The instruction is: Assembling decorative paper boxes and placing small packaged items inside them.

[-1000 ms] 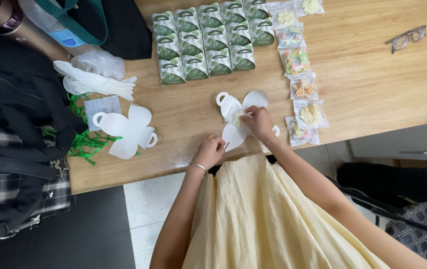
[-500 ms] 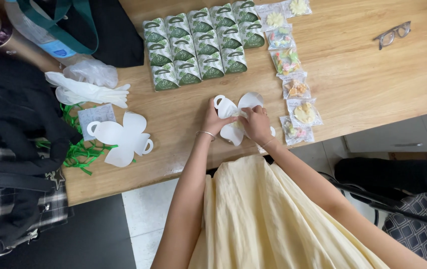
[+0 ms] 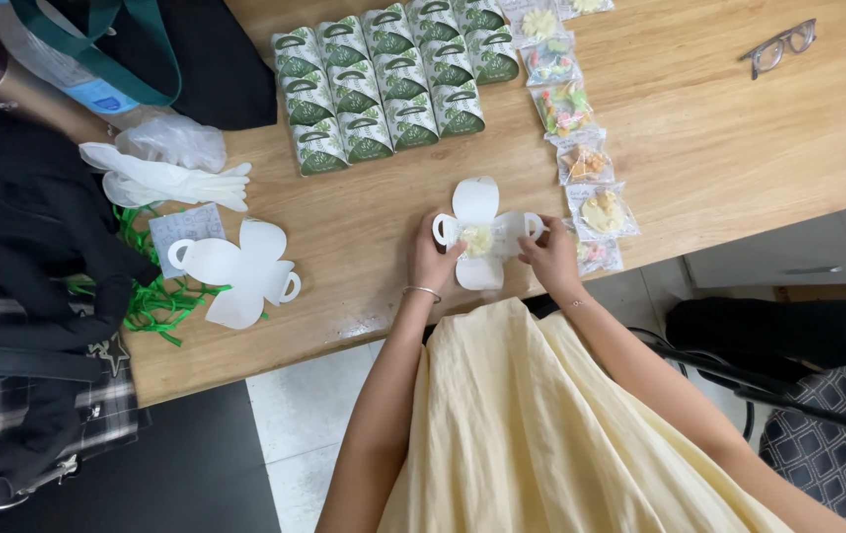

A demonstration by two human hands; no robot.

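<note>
1. Both hands rest on one white cut-out card (image 3: 480, 233) lying flat near the table's front edge; the left hand (image 3: 432, 261) has its fingers bent down onto the card's 9 o'clock side, beside the looped handle there.
2. At the card's 3 o'clock side, the right hand (image 3: 551, 259) touches the other looped handle with loosely curled fingertips; neither hand is closed into a fist, and whether the fingers pinch the card or only press it cannot be told.
3. On the card's middle sits a small pale yellow lump (image 3: 477, 240), between the two hands.
4. A second white card (image 3: 237, 269) lies flat well apart at 9 o'clock, with green ribbon strips (image 3: 152, 301) beside it and white gloves (image 3: 161, 180) just beyond.
5. At 12 o'clock stand rows of folded green boxes (image 3: 384, 84).
6. A column of clear packets (image 3: 576, 128) with small coloured items runs from 1 to 3 o'clock, the nearest just beside the right hand.
7. Eyeglasses (image 3: 780, 46) lie far off at 2 o'clock on the wooden table (image 3: 719, 148).
</note>
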